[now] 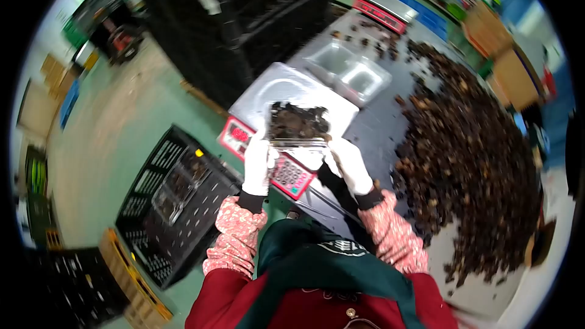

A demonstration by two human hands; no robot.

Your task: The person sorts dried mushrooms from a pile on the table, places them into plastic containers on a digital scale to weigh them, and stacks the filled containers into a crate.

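Note:
Between my two gloved hands is a clear plastic box (298,123) with dark brown pieces, which look like mushrooms, inside. My left hand (259,161) grips its left side, and my right hand (348,161) closes on the right front corner. The box is over the silver pan of a weighing scale (251,100); whether it touches the pan I cannot tell. Below the box, the scale's red keypad panel (292,175) shows between my hands. Clear plastic trays (364,83) lie on the table just beyond the scale.
A large heap of dark mushroom-like pieces (469,164) covers the table's right side. Another red scale (381,13) stands at the back. To the left on the floor, a black crate (201,207) holds filled clear boxes. Stacked black crates (231,18) rise behind the table.

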